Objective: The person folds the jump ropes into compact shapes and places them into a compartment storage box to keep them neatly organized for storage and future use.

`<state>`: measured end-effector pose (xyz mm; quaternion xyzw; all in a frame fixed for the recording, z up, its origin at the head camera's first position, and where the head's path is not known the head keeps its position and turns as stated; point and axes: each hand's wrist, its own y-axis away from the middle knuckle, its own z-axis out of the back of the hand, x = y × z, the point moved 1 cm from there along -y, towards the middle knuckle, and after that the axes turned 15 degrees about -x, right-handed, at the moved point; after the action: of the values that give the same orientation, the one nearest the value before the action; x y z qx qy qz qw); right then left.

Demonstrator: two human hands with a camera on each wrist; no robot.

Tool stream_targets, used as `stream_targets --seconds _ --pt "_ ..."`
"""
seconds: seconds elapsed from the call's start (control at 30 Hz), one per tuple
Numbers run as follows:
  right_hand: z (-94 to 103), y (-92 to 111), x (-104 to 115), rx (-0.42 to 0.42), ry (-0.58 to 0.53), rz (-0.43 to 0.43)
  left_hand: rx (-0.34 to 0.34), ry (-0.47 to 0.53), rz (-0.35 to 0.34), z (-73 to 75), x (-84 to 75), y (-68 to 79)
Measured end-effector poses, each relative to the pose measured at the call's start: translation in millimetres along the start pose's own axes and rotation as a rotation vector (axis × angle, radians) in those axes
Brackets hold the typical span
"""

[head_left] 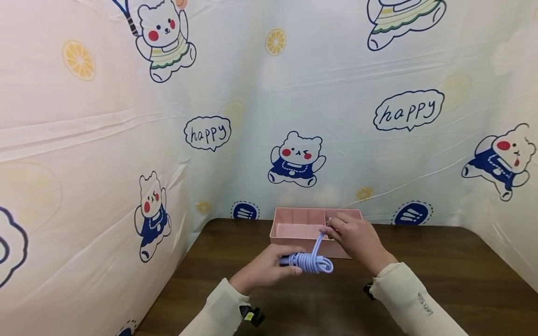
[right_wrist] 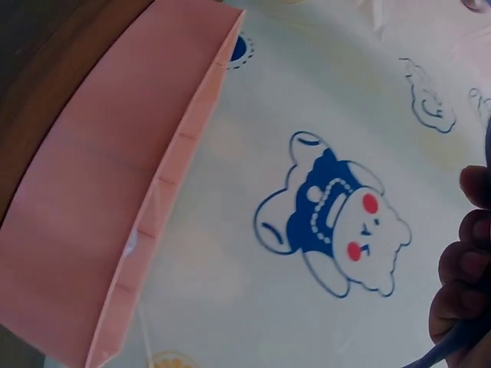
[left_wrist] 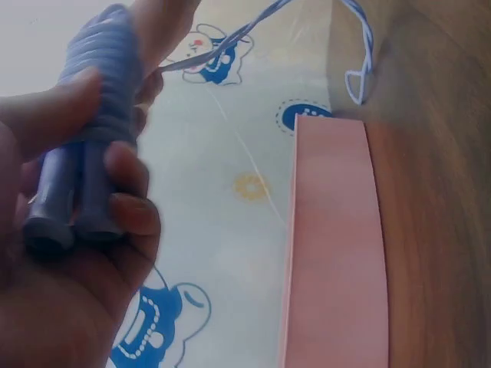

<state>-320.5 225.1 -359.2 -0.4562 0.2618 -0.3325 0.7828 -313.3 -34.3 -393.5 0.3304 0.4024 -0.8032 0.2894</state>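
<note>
A light purple skipping rope [head_left: 308,262] lies bundled in my left hand [head_left: 266,268], its cord wound in tight coils round two handles [left_wrist: 57,199]. The left thumb presses on the coils while the fingers curl round the handles from the other side. At one end of the bundle a folded loop [head_left: 325,265] sticks out. My right hand [head_left: 357,238] pinches a length of cord [head_left: 318,243] that rises from the coils. In the left wrist view, a loose twisted stretch of cord [left_wrist: 364,46] hangs down and finishes in a small loop.
Just beyond the hands, a pink divided box [head_left: 328,248] stands on the dark wooden table [head_left: 235,238]. The right hand overlaps its right compartment in the head view. A patterned cloth [head_left: 244,163] with bears and orange slices hangs behind and along both sides.
</note>
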Motion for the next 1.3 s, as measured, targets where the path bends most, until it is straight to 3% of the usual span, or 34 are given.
stream_targets --seconds 0.17,0.37,0.6,0.8,0.97,1.13,1.3 --pt "-7.5 11 1 0.044 -0.008 -0.085 -0.089 0.060 0.015 7.2 0.5 3.3" --pt "-21.3 21 10 0.081 -0.016 -0.106 -0.132 0.113 0.060 10.9 -1.2 3.4" --pt "-37.1 33 35 0.228 -0.116 -0.270 -0.241 0.147 0.097 8.2 0.9 2.9" --pt "-46.2 37 53 0.220 -0.243 -0.306 -0.305 0.210 0.129 5.2 6.4 0.9" --pt "-49.5 39 61 0.249 -0.271 -0.218 -0.358 0.240 0.172 1.3 9.8 -4.7" --pt "-48.5 38 70 0.272 -0.200 -0.048 -0.410 0.225 0.199 -3.7 17.0 -6.0" --pt "-41.2 36 77 0.146 -0.098 0.145 -0.448 0.077 0.202 -5.7 21.3 -6.8"
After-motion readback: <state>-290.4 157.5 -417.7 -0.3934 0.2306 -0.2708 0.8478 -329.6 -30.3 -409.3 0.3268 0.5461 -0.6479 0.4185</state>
